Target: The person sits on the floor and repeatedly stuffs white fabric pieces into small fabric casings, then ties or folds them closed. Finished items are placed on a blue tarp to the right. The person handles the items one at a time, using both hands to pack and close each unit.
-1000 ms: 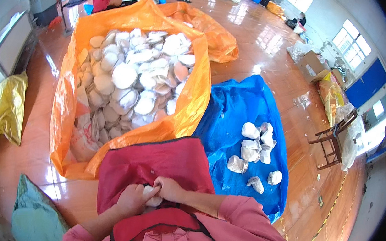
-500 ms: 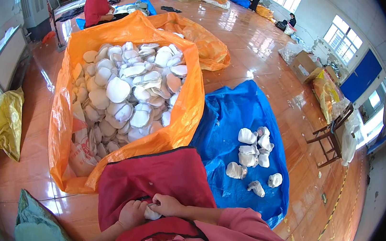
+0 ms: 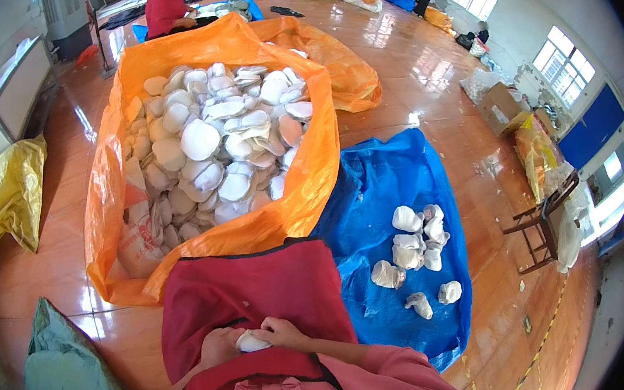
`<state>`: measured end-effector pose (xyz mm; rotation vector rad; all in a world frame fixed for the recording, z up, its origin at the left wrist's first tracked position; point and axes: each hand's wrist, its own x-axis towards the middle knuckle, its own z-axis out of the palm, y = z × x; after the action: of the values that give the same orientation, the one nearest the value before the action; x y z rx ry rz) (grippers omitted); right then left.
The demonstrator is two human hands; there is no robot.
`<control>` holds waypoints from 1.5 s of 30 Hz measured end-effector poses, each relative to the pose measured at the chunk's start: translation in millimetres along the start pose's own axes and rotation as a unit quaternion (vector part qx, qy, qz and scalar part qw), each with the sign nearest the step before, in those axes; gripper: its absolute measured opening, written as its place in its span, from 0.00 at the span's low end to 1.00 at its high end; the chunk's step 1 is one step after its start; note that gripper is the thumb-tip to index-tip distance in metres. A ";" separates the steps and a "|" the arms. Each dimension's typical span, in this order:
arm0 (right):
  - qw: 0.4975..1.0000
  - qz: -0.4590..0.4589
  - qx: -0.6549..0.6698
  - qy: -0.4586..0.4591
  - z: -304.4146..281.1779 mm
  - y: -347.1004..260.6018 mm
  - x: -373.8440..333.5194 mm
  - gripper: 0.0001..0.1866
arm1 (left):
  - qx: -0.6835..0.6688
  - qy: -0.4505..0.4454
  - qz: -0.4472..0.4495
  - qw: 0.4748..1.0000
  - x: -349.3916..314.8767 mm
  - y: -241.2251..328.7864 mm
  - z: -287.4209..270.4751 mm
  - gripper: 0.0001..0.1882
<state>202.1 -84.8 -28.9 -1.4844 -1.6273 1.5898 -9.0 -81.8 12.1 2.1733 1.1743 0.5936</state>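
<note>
Glossy orange-brown floor tiles (image 3: 447, 106) run through a white-walled room. At far left, a crumpled yellow plastic sack (image 3: 11, 205) slumps by the wall; nearer lies a blue-green woven sack (image 3: 66, 356). Directly ahead of the lap, a large open orange plastic bag (image 3: 244, 240) blocks the way, full of pale, flat, rounded pieces (image 3: 202, 140). Over a dark-red cloth apron (image 3: 262, 286), the left hand (image 3: 219, 347) and right hand (image 3: 283, 334) meet, both gripping a small white piece (image 3: 253, 342). Rightward, a blue plastic sheet (image 3: 373, 202) bears white bundled pieces (image 3: 408, 250); beyond stands a brown wooden chair (image 3: 546, 224).
</note>
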 end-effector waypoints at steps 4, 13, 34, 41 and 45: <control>0.997 0.024 0.068 -0.003 -1.0 5.0 1.4 0.22 | 0.063 -0.006 0.046 0.997 9.3 -11.7 3.0 0.09; 0.963 -0.016 -0.179 -0.200 -51.6 -55.6 17.2 0.26 | 0.120 -0.160 0.191 0.961 48.4 -4.7 -32.9 0.15; 0.967 0.021 0.253 -0.001 -31.0 -75.1 40.0 0.15 | 0.083 0.172 0.129 0.973 54.8 -2.7 -43.7 0.19; 0.990 -0.074 0.103 0.054 -30.7 -81.0 40.4 0.16 | 0.119 0.221 0.172 0.953 56.2 6.7 -51.9 0.22; 0.985 -0.080 -0.137 0.068 -35.0 -96.1 36.2 0.18 | 0.072 0.096 0.269 0.956 50.7 10.0 -61.5 0.24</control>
<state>182.9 -16.2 52.9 -1.5131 -1.8910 1.1902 -15.8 -25.2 68.7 2.6262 0.7209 0.9919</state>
